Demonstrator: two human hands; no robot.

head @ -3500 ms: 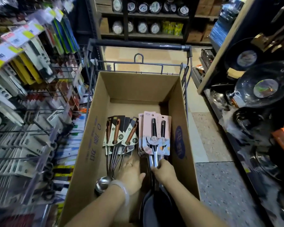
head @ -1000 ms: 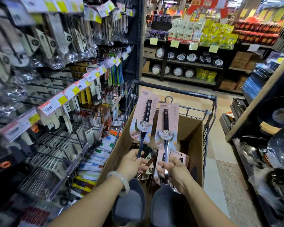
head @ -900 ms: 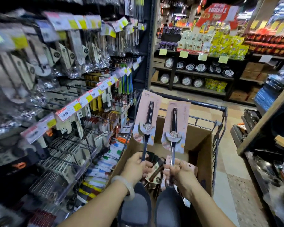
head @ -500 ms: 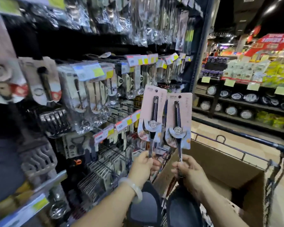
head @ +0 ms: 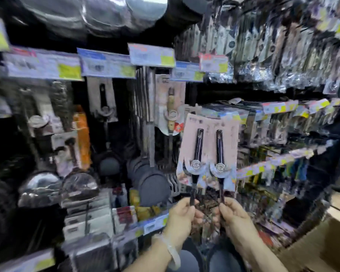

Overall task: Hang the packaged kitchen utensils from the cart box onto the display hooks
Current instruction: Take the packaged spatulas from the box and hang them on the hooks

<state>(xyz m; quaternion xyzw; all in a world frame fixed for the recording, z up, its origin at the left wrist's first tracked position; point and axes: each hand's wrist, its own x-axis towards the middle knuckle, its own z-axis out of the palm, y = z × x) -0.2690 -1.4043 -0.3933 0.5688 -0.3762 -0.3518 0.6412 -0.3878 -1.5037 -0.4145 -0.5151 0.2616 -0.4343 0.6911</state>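
The two pink-carded utensils, lifted out of the cart box [head: 320, 250], are now held upright before the display rack [head: 110, 118]. The left hand [head: 182, 214] grips the left utensil [head: 197, 154] by its shaft; the right hand [head: 234, 216] grips the right utensil [head: 220, 156]. Neither is hooked yet; hanging probably comes next.

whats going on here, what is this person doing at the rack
A person is stocking a shop display. The left hand grips one pink-carded utensil by its shaft, and the right hand grips a second pink-carded utensil beside it. Both are held upright before the display rack of hanging utensils, not yet on a hook. The cardboard box sits at lower right.
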